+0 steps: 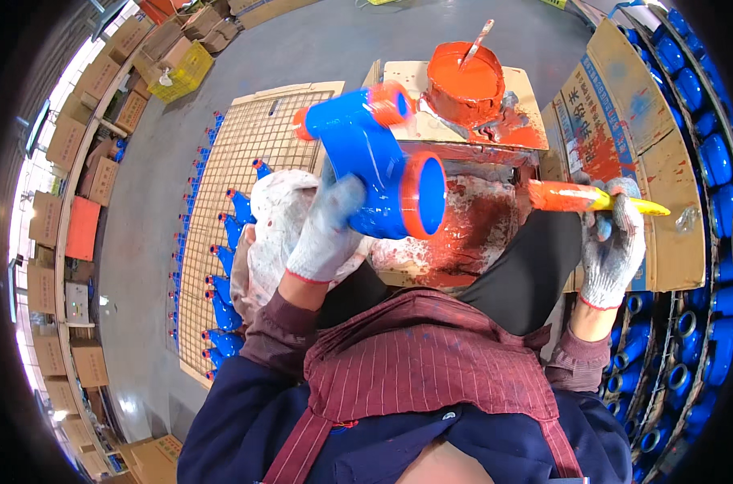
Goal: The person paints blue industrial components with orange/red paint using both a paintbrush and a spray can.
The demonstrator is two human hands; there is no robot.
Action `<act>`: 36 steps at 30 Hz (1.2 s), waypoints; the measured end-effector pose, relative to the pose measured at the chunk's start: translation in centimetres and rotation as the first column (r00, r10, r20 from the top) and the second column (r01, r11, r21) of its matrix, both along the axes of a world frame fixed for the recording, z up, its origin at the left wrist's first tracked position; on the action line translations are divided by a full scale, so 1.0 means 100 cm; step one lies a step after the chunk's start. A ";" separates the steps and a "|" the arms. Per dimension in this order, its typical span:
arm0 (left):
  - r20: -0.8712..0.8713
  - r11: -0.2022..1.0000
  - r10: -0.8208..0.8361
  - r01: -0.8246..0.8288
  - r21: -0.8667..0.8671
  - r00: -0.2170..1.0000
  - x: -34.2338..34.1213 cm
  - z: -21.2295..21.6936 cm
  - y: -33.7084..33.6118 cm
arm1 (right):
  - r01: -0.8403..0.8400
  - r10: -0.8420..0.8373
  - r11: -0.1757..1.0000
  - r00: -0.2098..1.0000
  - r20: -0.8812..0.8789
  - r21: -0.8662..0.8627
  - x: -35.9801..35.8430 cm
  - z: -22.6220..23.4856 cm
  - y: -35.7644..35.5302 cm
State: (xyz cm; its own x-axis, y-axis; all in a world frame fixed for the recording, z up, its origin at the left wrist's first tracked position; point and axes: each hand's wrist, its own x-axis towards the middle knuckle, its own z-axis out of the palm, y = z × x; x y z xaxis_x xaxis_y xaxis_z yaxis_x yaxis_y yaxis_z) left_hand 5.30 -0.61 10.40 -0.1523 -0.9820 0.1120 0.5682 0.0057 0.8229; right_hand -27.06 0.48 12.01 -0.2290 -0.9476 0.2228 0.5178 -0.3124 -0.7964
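While gripped: one casting (374, 161), one brush (592, 198).

A factory paint workshop: stacked cardboard boxes (60, 145) at left, rows of blue painted parts (709, 153) at right, an orange paint pot (466, 81) up top.

— What surrounds the wire rack (237, 153)?

— Grey concrete floor (318, 40) stretches beyond it. Left of the rack, stacked cardboard boxes (76, 137) line a curved wall, daylight glaring in behind them.

— And past its far end?

— A yellow crate (181, 73) sits there among more brown cartons.
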 end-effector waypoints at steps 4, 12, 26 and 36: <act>-0.492 0.959 -0.134 0.238 0.153 0.860 -0.007 -0.005 -0.003 | 0.037 -0.046 0.999 0.955 -0.292 -0.037 0.021 0.018 0.002; -0.340 0.980 -0.197 0.192 -0.050 0.919 -0.024 -0.004 -0.003 | -0.155 -0.002 0.964 0.805 -0.593 -0.214 0.064 0.058 -0.024; -0.504 0.999 0.036 -0.042 -0.001 0.863 0.001 -0.019 -0.061 | -0.281 -0.220 0.869 0.516 -0.828 -0.407 0.134 0.052 -0.004; -0.034 0.941 0.333 -0.334 -0.057 0.942 0.077 0.000 -0.084 | 0.346 -0.512 0.846 0.739 -0.438 -0.405 0.172 0.046 -0.082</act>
State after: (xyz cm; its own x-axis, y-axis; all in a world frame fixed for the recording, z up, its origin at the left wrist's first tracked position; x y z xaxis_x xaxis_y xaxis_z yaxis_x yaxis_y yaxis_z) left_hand 13.02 -9.00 10.41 0.1861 -0.9671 0.1733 0.5444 0.2483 0.8013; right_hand -9.84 -7.68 16.61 -0.3685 -0.6518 0.6628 -0.1857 -0.6470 -0.7395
